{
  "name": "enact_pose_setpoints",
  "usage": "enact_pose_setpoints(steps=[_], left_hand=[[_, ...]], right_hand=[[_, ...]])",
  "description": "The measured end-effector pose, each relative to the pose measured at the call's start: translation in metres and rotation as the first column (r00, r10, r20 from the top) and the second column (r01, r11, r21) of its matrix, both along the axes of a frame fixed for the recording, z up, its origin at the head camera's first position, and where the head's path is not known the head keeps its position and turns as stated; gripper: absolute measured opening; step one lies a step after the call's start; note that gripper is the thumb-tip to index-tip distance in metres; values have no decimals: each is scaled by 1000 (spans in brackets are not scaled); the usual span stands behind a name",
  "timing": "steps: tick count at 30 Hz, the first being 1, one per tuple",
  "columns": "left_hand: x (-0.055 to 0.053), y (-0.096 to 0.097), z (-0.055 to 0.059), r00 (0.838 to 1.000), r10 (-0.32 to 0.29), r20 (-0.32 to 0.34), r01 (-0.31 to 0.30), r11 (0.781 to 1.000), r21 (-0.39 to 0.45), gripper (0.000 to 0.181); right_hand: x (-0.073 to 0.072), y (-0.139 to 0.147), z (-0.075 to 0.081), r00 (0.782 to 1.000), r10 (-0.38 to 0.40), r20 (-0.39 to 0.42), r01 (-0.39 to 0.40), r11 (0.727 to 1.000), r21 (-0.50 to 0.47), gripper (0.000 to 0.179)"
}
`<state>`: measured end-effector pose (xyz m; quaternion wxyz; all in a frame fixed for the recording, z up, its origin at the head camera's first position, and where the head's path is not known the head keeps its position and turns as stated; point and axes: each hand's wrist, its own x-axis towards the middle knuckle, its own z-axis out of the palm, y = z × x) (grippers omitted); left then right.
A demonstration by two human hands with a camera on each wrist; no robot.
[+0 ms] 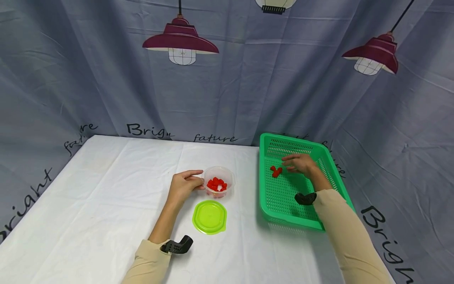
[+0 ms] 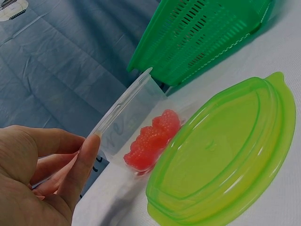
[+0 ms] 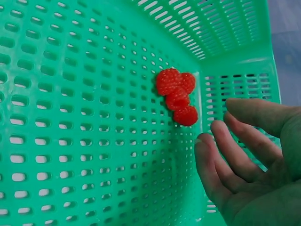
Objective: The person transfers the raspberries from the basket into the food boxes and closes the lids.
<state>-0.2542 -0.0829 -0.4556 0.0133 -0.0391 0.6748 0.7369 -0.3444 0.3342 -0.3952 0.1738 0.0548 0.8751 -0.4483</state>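
A clear plastic container [image 1: 229,181] holding several red raspberries [image 1: 216,184] stands on the white table. My left hand [image 1: 183,188] holds its left rim between thumb and fingers; in the left wrist view the thumb [image 2: 89,157] lies against the rim. In front of the container lies its lime green lid [image 1: 209,217]. On the right, a small cluster of raspberries [image 3: 178,96] lies on the floor of the green basket [image 1: 262,185]. My right hand [image 1: 300,163] hovers inside the basket beside them, fingers loosely spread and apart from the berries, holding nothing.
The basket's raised walls [image 3: 240,28] surround the right hand. White cloth [image 1: 106,189] covers the table, and a grey printed curtain [image 1: 227,90] hangs behind it. Black wrist devices [image 1: 176,245] sit on both forearms.
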Motion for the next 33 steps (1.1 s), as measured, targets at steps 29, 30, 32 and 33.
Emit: enact_pose_setpoints(steps=[29, 30, 32, 33], left_hand=[[-1, 0, 0, 1000, 1, 14, -1, 1000, -31, 31], [-1, 0, 0, 1000, 4, 15, -3, 999, -32, 31], [-1, 0, 0, 1000, 7, 16, -7, 999, -34, 31], [-1, 0, 0, 1000, 8, 16, -7, 999, -31, 31]], right_hand=[[-7, 0, -21, 997, 6, 83, -10, 999, 43, 45], [-7, 0, -21, 997, 4, 83, -7, 999, 41, 45], [-7, 0, -22, 997, 1, 81, -4, 999, 36, 45], [-7, 0, -22, 997, 1, 81, -4, 999, 34, 45]])
